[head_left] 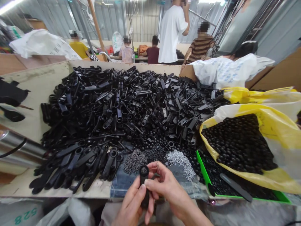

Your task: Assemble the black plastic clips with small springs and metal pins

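My left hand (131, 201) is wrapped around a black plastic handle (144, 175), held upright with its round, open end on top. Something metallic shows inside that round end. My right hand (169, 188) closes on the same handle from the right, its thumb pressed against the side. A thin sliver (158, 168) shows at the right fingertips, too small to name. Just beyond the hands, on a blue cloth (122, 188), lie a heap of small grey parts (135, 160) and a heap of silver pins (181, 163).
A large pile of black plastic parts (122, 100) fills the bin. Flat black handles (68, 163) lie at left by a steel flask (21, 147). To the right, a yellow bag (277, 138) of black balls rests over a green tray (203, 169). Several people work behind.
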### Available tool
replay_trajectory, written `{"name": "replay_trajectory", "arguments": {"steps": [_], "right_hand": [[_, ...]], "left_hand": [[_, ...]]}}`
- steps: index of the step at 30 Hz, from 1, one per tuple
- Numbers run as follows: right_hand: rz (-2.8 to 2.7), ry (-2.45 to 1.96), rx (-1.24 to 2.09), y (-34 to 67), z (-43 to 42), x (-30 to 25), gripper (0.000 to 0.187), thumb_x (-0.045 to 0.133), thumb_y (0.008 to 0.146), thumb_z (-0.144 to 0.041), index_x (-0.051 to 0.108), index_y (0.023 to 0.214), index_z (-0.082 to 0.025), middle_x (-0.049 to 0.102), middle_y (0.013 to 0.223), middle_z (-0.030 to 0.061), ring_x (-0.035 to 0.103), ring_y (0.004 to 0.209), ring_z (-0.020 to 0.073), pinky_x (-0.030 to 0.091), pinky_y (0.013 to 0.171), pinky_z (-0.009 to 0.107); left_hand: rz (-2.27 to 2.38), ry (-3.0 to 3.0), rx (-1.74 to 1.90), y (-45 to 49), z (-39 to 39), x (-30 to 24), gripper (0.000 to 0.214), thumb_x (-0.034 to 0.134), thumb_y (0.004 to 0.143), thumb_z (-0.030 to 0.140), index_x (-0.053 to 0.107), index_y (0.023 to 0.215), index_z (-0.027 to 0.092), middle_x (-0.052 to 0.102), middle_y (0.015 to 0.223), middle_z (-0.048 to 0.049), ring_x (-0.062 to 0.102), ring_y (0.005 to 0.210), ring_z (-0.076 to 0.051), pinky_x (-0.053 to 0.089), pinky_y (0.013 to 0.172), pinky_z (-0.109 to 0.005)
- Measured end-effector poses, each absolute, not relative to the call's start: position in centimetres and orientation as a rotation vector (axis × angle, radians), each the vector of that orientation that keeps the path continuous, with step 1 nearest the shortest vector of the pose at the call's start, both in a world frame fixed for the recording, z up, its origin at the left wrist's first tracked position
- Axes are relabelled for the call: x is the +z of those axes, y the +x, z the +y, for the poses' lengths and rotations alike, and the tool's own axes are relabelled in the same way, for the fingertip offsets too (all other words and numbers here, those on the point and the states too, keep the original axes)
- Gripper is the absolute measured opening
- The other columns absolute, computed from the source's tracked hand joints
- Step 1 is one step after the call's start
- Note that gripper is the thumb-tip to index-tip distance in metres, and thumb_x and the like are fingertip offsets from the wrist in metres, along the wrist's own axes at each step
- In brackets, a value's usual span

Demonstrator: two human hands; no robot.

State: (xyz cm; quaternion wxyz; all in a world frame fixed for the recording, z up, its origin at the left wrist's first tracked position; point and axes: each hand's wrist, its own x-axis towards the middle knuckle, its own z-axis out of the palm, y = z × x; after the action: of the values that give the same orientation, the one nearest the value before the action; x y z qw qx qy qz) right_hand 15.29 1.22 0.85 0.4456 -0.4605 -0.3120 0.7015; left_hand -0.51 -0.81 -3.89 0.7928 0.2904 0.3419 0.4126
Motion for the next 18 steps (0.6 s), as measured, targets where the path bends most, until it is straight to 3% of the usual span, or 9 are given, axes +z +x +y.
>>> {"name": "replay_trajectory", "arguments": {"steps": [3, 9, 11, 15, 18], "right_hand": [[-0.82, -1.07, 1.845, 15.5, 1.1, 0.8, 0.047, 0.09, 0.07, -0.044, 0.065, 0.1, -0.016, 0.057, 0.074, -0.006, 0.043, 0.05, 0.0019, 0.033, 0.049, 0.014], [-0.922, -1.094, 1.804, 15.1, 0.8, 0.2, 0.043, 0.087, 0.075, -0.047, 0.067, 0.098, -0.016, 0.054, 0.07, -0.0061, 0.042, 0.053, 0.0037, 0.033, 0.05, 0.015], [-0.905, -1.075, 1.813, 15.0, 0.6, 0.2, 0.044, 0.087, 0.075, -0.047, 0.069, 0.1, -0.016, 0.056, 0.07, -0.0058, 0.043, 0.052, 0.0039, 0.034, 0.049, 0.016], [-0.904, -1.061, 1.84, 15.0, 0.4, 0.1, 0.044, 0.087, 0.073, -0.047, 0.069, 0.099, -0.016, 0.057, 0.061, -0.0059, 0.046, 0.049, 0.0067, 0.037, 0.049, 0.018], [-0.987, -1.106, 1.736, 15.1, 0.4, 0.0, 0.034, 0.082, 0.077, -0.042, 0.069, 0.094, -0.016, 0.057, 0.063, -0.0049, 0.047, 0.052, 0.0088, 0.039, 0.052, 0.02]], "left_hand": [[0.838, 0.648, 0.838, -0.9, -1.3, -3.4, 0.057, 0.068, 0.092, 0.05, 0.059, 0.14, 0.021, 0.071, 0.076, -0.0049, 0.065, 0.059, -0.014, 0.049, 0.045, -0.018], [1.11, 0.889, 0.85, -1.3, -1.8, -2.6, 0.062, 0.07, 0.086, 0.059, 0.064, 0.138, 0.026, 0.076, 0.083, -0.0066, 0.072, 0.092, -0.025, 0.061, 0.076, -0.03], [1.125, 0.96, 0.812, -1.3, -1.8, -2.2, 0.064, 0.067, 0.087, 0.062, 0.063, 0.139, 0.025, 0.074, 0.078, -0.0057, 0.072, 0.088, -0.026, 0.061, 0.077, -0.033], [1.136, 1.117, 0.737, -1.7, -1.9, -2.3, 0.061, 0.06, 0.091, 0.062, 0.064, 0.137, 0.023, 0.072, 0.071, -0.0046, 0.069, 0.068, -0.023, 0.06, 0.062, -0.031], [1.185, 1.329, 0.774, -2.1, -1.5, -2.6, 0.05, 0.056, 0.095, 0.055, 0.066, 0.133, 0.024, 0.077, 0.083, -0.0064, 0.071, 0.072, -0.023, 0.061, 0.07, -0.032]]}}
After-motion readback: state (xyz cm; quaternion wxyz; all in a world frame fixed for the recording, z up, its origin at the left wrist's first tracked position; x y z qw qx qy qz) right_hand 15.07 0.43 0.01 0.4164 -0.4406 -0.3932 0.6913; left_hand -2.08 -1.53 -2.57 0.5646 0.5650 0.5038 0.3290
